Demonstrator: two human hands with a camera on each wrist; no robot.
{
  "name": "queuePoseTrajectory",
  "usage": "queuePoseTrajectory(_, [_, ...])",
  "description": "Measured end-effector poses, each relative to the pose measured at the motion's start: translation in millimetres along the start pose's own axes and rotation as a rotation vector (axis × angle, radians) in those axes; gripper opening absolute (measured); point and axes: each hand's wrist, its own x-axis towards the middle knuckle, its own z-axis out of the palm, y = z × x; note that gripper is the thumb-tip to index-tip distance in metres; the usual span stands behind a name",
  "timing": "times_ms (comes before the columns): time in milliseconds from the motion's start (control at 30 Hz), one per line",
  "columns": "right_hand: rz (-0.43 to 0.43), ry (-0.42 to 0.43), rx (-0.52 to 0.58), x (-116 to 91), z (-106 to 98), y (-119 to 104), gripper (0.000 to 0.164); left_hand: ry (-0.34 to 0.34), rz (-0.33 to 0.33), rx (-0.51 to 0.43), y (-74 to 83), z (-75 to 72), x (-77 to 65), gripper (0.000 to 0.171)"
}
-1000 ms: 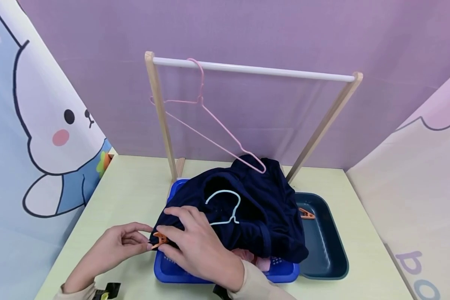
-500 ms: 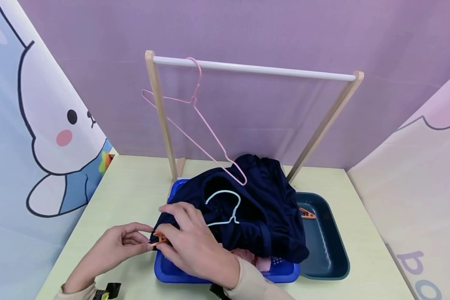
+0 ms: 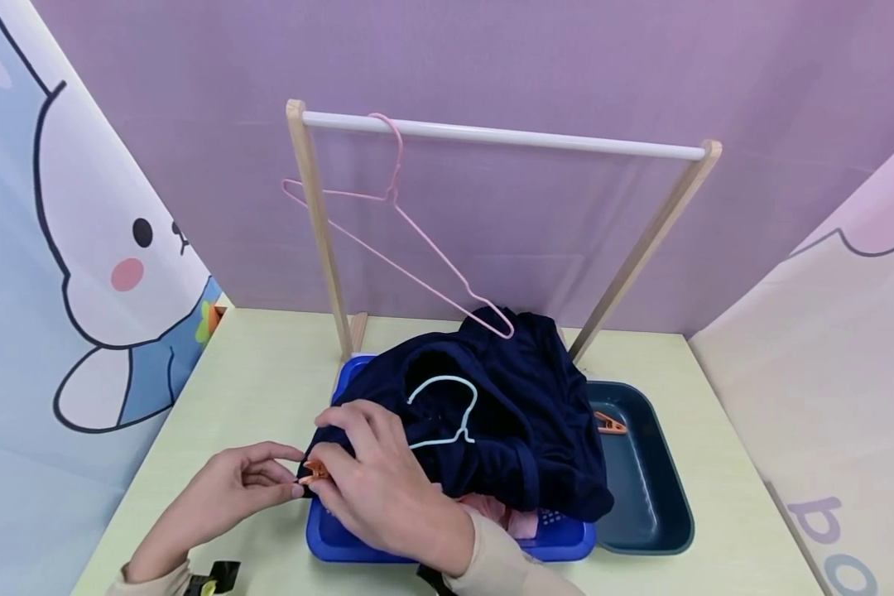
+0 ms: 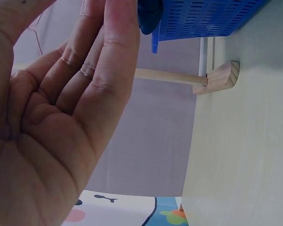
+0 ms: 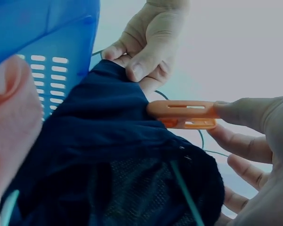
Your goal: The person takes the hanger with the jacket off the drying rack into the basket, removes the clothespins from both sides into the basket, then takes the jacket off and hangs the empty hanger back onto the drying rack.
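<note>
A navy garment (image 3: pixel 492 389) lies bunched over a blue basket, with a pale blue hanger (image 3: pixel 447 378) sticking out of its neck opening. Left of the basket, my left hand (image 3: pixel 227 484) pinches the edge of the cloth between thumb and fingertips. My right hand (image 3: pixel 398 492) holds an orange clothespin (image 5: pixel 181 109) by its handle ends, thumb on one side and a finger on the other. In the right wrist view the pin's nose meets the navy fabric, just beside the left fingertips. The left wrist view shows mostly the palm; the pinched cloth is hidden there.
The blue basket (image 3: pixel 358 550) also holds pink cloth (image 3: pixel 523 524). A dark green tray (image 3: pixel 636 513) stands to its right with another orange clothespin (image 3: pixel 609 425) inside. Behind rises a rack with a white bar (image 3: pixel 536 142), from which a pink hanger (image 3: pixel 391 195) hangs at an angle.
The pink hanger has swung to the left and partly back to the right. My right hand has shifted slightly left with the clothespin, which has turned a little. The left hand keeps its place.
</note>
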Motion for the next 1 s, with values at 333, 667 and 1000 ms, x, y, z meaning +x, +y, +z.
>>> queuePoseTrajectory(333, [-0.029,0.069,0.085,-3,-33,5,0.025,0.006,-0.018,0.017,0.7,-0.3,1.4,0.045])
queuePoseTrajectory(667, [-0.010,0.109,0.283,-21,-66,19,0.034,0.020,-0.025,0.031,1.7,0.7,0.7,0.046])
queuePoseTrajectory(1000, [-0.012,0.290,0.286,-43,-102,40,0.024,0.026,-0.012,0.027,0.9,2.2,-0.6,0.045])
